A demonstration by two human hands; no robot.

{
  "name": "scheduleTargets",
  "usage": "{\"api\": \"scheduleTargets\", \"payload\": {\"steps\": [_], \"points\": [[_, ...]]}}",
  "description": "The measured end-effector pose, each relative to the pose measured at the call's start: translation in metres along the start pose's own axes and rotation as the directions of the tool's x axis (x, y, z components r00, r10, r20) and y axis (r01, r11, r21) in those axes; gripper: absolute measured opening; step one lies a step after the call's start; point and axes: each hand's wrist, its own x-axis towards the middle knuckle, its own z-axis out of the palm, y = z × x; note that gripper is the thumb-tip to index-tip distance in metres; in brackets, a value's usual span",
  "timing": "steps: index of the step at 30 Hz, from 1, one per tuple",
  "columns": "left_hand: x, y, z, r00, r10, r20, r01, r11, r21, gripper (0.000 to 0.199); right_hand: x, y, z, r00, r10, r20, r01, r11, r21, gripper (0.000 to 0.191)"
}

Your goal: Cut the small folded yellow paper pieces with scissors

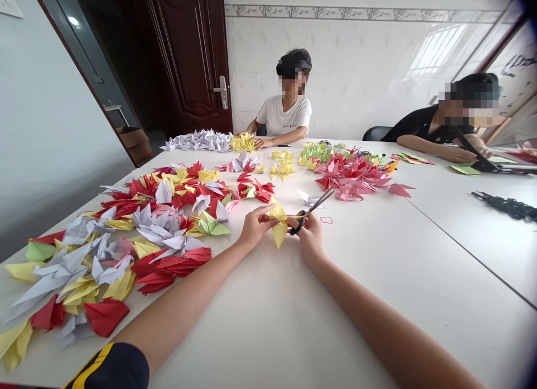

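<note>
**Steady the yellow paper figure, fingers clear of the blades**

Your left hand (255, 227) pinches a yellow folded-paper figure (279, 224) firmly between fingers and thumb, over the white counter (268, 316). Your right hand (306, 235) closes on black-handled scissors (308, 211), blades angled far right. Keep both grips steady and your fingertips away from the cutting edges.

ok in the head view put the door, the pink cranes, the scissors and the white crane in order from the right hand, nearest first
1. scissors: held in the right hand
2. white crane: just past the blades, on the table
3. pink cranes: pile farther out, to the right
4. door: far back left, beyond the table
</note>
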Motion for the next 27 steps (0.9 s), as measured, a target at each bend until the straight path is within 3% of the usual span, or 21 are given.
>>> {"api": "scheduleTargets", "payload": {"steps": [13,20,27], "points": [[-0.003,0.012,0.001,0.992,-0.121,0.039,0.127,0.975,-0.181,0.089,0.008,0.009,-0.004,0.993,0.121,0.007,-0.121,0.981,0.149,0.031],[-0.004,0.015,0.001,0.991,-0.129,0.036,0.134,0.969,-0.206,0.088,0.014,0.013,-0.007,0.983,0.183,0.029,-0.184,0.957,0.224,0.033],[-0.003,0.011,0.001,0.992,-0.123,0.034,0.128,0.969,-0.21,0.085,0.013,0.012,-0.007,0.985,0.17,0.024,-0.171,0.967,0.189,0.033]]}}
